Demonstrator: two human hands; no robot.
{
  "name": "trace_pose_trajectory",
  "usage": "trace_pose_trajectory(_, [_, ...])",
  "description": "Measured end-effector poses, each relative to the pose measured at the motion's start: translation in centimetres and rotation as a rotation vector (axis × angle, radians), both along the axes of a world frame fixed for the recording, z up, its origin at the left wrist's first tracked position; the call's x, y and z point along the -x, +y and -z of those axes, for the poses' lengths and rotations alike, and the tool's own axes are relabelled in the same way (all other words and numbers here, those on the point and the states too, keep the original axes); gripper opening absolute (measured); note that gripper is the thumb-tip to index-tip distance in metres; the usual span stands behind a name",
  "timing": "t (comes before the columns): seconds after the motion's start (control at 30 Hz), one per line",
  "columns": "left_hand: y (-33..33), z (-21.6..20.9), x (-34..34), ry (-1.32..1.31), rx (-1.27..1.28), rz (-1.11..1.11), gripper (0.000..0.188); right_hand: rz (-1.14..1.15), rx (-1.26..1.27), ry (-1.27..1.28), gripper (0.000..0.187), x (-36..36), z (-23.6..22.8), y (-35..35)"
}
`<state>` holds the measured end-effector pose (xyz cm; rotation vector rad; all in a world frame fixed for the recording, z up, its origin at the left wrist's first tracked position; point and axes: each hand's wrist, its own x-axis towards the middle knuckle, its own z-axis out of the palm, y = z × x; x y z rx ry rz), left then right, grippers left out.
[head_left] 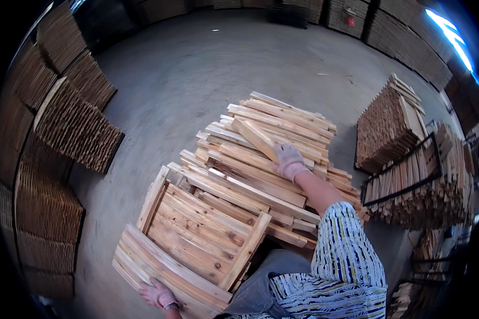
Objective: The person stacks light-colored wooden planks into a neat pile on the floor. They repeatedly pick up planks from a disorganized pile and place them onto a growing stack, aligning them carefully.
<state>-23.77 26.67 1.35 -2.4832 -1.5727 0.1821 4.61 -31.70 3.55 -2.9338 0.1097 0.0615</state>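
Note:
My right hand [290,160], in a pale glove, is closed round the near end of a short wooden board [254,137]. This board lies tilted across a loose pile of wooden slats [282,114]. At the lower left, my left hand [158,294], also gloved, rests with fingers apart on a row of pale planks [165,263]. Between the hands lies a panel of knotty boards [199,231], with a raised batten [246,250] along its right side and another batten [153,198] along its left.
Tall stacks of wood [77,125] line the left side. At the right stand another stack [391,127] and a black metal frame [404,186] around loose slats. Grey concrete floor [197,69] stretches beyond the pile, toward more stacks along the back.

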Motion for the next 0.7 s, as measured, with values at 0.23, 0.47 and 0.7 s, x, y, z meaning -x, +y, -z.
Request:
trace_pose_trajectory(0.23, [-0.4, -1.0, 0.5, -0.155, -0.005, 0.109, 0.059, -0.005, 0.015, 0.023, 0.077, -1.2, 0.5, 0.8])
trace_pose_trajectory(0.47, [-1.5, -2.3, -0.9, -0.126, 0.042, -0.004, 0.072, 0.058, -0.042, 0.190, 0.086, -2.1, 2.6, 1.1])
trace_pose_trajectory(0.7, [-1.5, -3.3, 0.1, -0.118, 0.125, -0.055, 0.076, -0.054, -0.060, 0.136, 0.085, -0.8, -0.2, 4.6])
